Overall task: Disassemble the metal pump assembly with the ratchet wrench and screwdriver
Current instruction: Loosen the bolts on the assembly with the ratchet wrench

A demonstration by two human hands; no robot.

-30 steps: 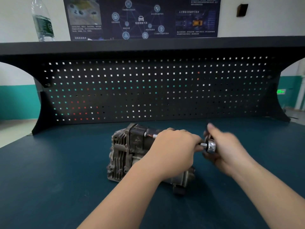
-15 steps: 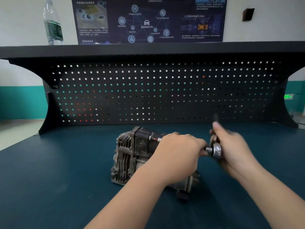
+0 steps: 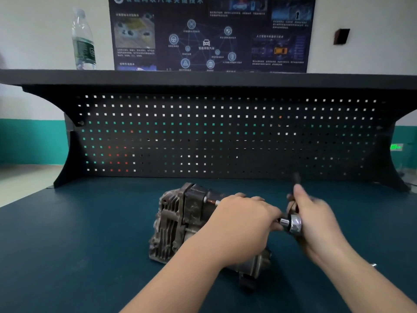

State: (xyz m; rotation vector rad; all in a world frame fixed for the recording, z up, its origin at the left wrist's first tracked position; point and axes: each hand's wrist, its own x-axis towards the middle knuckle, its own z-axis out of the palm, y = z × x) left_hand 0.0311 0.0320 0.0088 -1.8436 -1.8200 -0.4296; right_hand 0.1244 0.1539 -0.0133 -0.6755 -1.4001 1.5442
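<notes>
The grey metal pump assembly (image 3: 178, 222) lies on the dark blue bench top, finned end to the left. My left hand (image 3: 241, 227) is curled over the pump's right part and hides it. A chrome ratchet wrench (image 3: 293, 223) sits at the pump's right end, its head and socket pointing left toward my left hand. My right hand (image 3: 316, 220) grips the ratchet's dark handle, which sticks up and away past my fingers and is blurred. A short bolt (image 3: 212, 201) shows on the pump's top side.
The bench top (image 3: 90, 245) spreads all round the pump. A black pegboard back panel (image 3: 225, 136) stands behind, with a shelf on top carrying a plastic water bottle (image 3: 83, 41). A small shiny piece (image 3: 373, 264) lies at the right near my forearm.
My right hand has swung the ratchet handle upward and away, from pointing toward me to standing nearly upright. My left hand has stayed on the pump. The camera tilted up a little.
</notes>
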